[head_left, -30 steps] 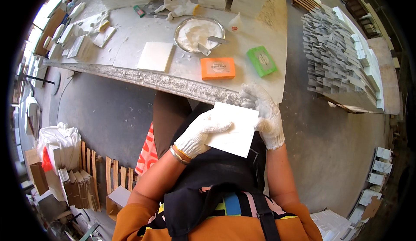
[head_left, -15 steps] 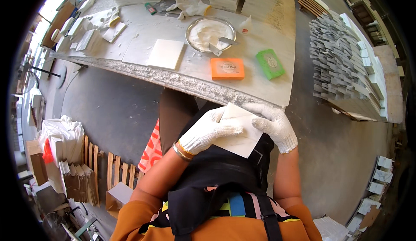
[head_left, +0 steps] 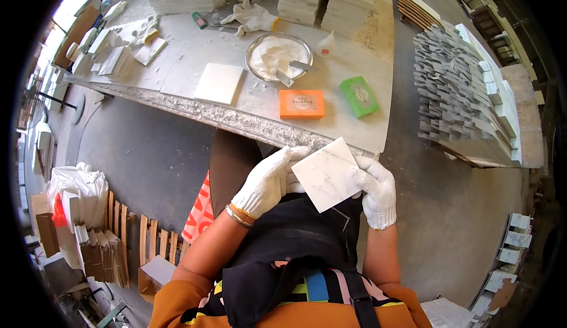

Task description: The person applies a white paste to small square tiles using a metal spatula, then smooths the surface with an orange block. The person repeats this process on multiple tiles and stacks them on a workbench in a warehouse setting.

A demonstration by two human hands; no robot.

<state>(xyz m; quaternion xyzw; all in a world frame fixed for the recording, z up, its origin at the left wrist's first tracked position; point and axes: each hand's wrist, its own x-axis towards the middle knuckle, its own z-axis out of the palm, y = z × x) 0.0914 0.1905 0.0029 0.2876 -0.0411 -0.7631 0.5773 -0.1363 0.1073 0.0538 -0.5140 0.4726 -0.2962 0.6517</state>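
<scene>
A square white marble tile (head_left: 326, 174) with grey veins is held up in front of my lap, turned so that one corner points away from me. My right hand (head_left: 377, 192), in a white knitted glove, grips it by the right corner, thumb on the face and the other fingers partly hidden behind. At the tile's left corner is my gloved left hand (head_left: 260, 181), fingers stretched out and apart; some fingertips lie close to or behind the edge, and whether they touch cannot be seen.
On the worktable (head_left: 177, 62) are an orange hand pad (head_left: 301, 105), a green pad (head_left: 358, 96), a metal bowl (head_left: 274, 56) of white paste with scrapers, another white tile (head_left: 218, 83), a small bottle (head_left: 325, 45) and a loose glove (head_left: 251, 17). Tile stacks (head_left: 301, 0) stand behind.
My left hand has come off the tile's face and moved to its left side. The tile has turned and lifted slightly in my right hand, showing its whole veined face.
</scene>
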